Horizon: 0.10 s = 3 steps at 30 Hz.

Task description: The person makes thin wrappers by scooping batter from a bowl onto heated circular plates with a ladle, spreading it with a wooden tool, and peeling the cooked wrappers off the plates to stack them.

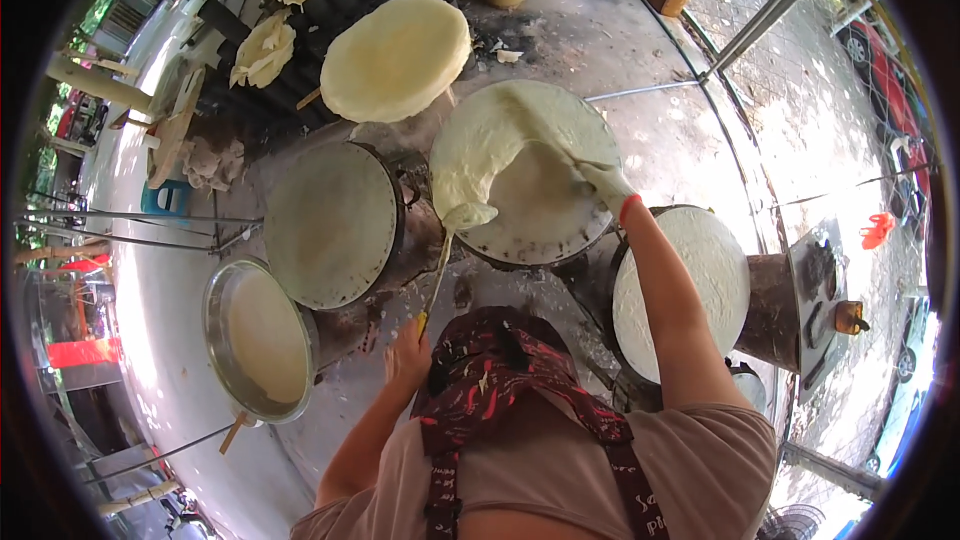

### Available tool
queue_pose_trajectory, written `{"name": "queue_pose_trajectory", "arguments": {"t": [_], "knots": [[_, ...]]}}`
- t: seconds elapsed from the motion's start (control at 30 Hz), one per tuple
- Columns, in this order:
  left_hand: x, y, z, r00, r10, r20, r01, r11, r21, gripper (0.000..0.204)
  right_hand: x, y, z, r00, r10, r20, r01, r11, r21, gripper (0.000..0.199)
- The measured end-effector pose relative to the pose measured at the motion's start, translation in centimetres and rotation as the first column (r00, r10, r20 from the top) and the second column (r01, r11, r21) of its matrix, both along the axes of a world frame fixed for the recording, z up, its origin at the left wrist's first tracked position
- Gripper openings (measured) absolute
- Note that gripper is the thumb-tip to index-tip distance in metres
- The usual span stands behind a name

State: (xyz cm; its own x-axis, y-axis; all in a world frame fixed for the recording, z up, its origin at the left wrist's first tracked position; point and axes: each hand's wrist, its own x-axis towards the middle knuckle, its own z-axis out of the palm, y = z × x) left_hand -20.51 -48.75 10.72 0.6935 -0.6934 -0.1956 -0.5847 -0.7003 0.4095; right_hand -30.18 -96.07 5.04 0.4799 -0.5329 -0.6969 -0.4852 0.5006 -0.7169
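Pale cream sheet [490, 145] is what you're lifting — thin, soft, wet-looking, peeled up off the round steamer top [545, 215] and folded over on its left half, lower edge bunched around the tip of your stick [440, 265]. Head view only.

Your left hand [407, 355] is clenched around the yellow end of that thin stick, which runs up to the sheet's drooping edge. Your right hand [605, 180], coated white, pinches the sheet's upper right edge over the steamer top; the fingers themselves are hard to make out under the coating.

Containers:
- grey drum-like steamer [335, 225] to the left, cloth top bare and dull.
- metal basin [255, 340] at lower left, holding smooth pale batter, a wooden handle poking out below it.
- another steamer [690, 285] under your right forearm, its top covered in white.

Round yellowish disc [395, 58] sits tilted above the middle steamer, a finished-looking sheet on it. Dark racks [330, 0] behind carry more crumpled pale sheets [265, 50]. Patterned red-and-black apron [500, 370] fills the bottom — concrete floor [620, 50] all around.
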Motion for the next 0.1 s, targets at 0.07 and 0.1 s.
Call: {"name": "queue_pose_trajectory", "arguments": {"t": [0.07, 0.1], "knots": [[-0.4, 0.1, -0.5, 1.0, 0.0, 0.015, 0.0, 1.0, -0.029, 0.031, 1.6, 2.4, 2.4, 0.902, 0.42, -0.104, -0.425, 0.904, -0.042, 0.034], [-0.7, 0.2, -0.4, 1.0, 0.001, 0.016, -0.001, 0.999, -0.035, 0.03, 1.5, 3.3, 2.2, 0.846, 0.515, -0.136, -0.53, 0.84, -0.119, 0.033]]}}
